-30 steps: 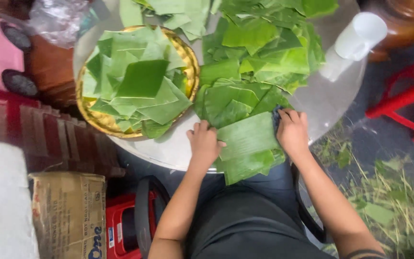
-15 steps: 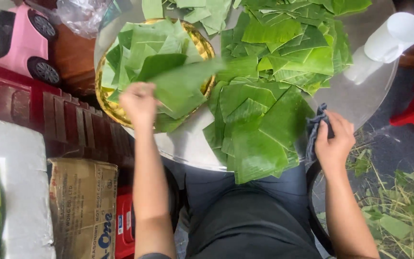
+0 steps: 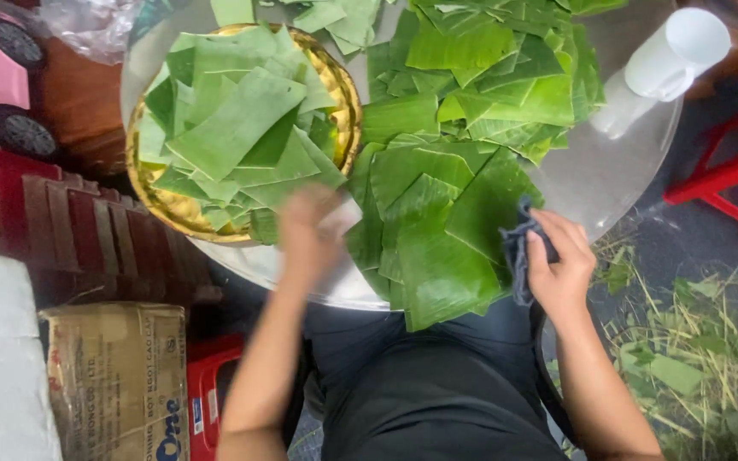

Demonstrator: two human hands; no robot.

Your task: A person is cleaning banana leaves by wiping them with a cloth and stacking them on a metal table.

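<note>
Head view: right hand [image 3: 559,266] clenched on a dark grey cloth [image 3: 518,256], pressed at the right edge of the loose banana leaf pile [image 3: 437,230] on the round silvery counter [image 3: 608,175]. Left hand [image 3: 311,224] blurred (motion smear), over the counter's near edge between the gold tray [image 3: 345,94] and the pile; cannot tell whether it grips anything. Tray sits on the counter's left part, stacked with cut leaf squares [image 3: 237,128], just beside the pile. More leaves heaped at the counter's far side. White cup [image 3: 672,51] lying tilted at the far right rim. Cardboard box [image 3: 117,380] and red crate [image 3: 207,388] on the floor lower left; red stool [image 3: 728,171] right.
</note>
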